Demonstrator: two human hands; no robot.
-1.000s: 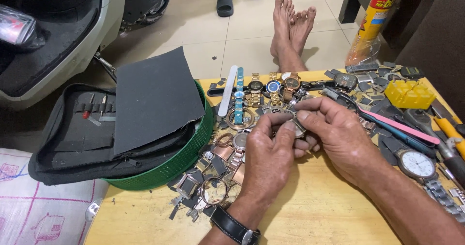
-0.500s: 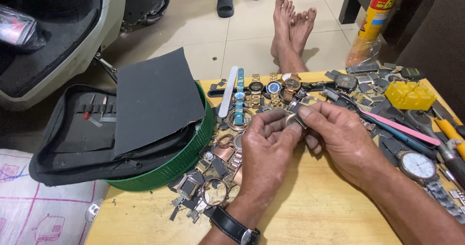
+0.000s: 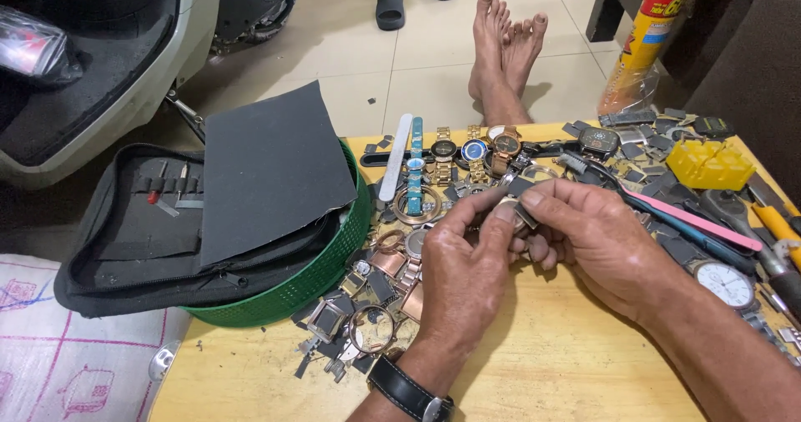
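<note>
The left hand [image 3: 463, 272] and the right hand [image 3: 596, 238] are meeting above the wooden table [image 3: 534, 363], and their fingertips are pinching closed on a small silver watch part [image 3: 515, 211], which is mostly hidden between them. Around them are lying loose watches [image 3: 471, 151] and watch cases. A green basket [image 3: 309, 280] is carrying a black tool case [image 3: 142, 230], and behind the table is pale tiled floor [image 3: 375, 63].

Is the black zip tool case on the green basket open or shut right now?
Open. The black tool case lies unzipped and spread across the green basket, small tools showing in its loops, a dark sheet on top.
</note>
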